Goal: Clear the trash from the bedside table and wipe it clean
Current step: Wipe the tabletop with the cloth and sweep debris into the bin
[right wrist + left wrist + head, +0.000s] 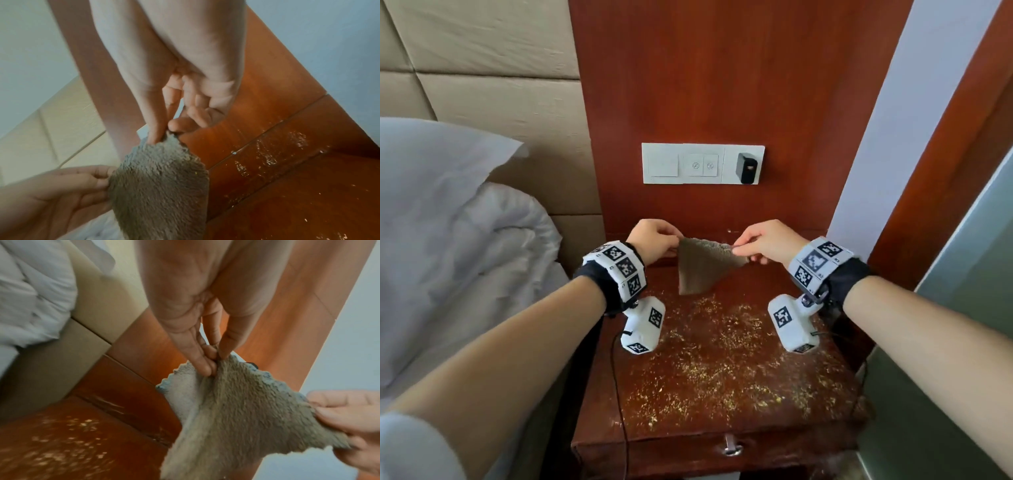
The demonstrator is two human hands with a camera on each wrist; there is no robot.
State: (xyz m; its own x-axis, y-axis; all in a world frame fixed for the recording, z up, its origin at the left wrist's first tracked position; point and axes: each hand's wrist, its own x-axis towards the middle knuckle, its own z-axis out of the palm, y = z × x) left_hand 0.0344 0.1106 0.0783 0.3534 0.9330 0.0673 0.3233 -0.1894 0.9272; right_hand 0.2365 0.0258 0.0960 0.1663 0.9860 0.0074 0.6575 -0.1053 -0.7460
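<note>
A fuzzy grey-brown cloth (700,265) hangs over the back of the reddish wooden bedside table (825,394), stretched between both hands. My left hand (657,240) pinches its left top corner between thumb and fingers (202,363). My right hand (763,241) pinches the right top corner, thumb and forefinger (156,133) closed on the edge. The cloth (236,410) droops in a point toward the tabletop. Yellowish crumbs (722,359) lie scattered across most of the table surface (51,451). The cloth (158,186) looks dusty in the right wrist view.
A white switch and socket panel (702,163) with a black charger (746,168) sits on the wood wall behind. The bed with white duvet (465,257) and padded headboard (500,85) lies left. A drawer handle (731,445) shows on the table front. A pale wall (893,137) stands right.
</note>
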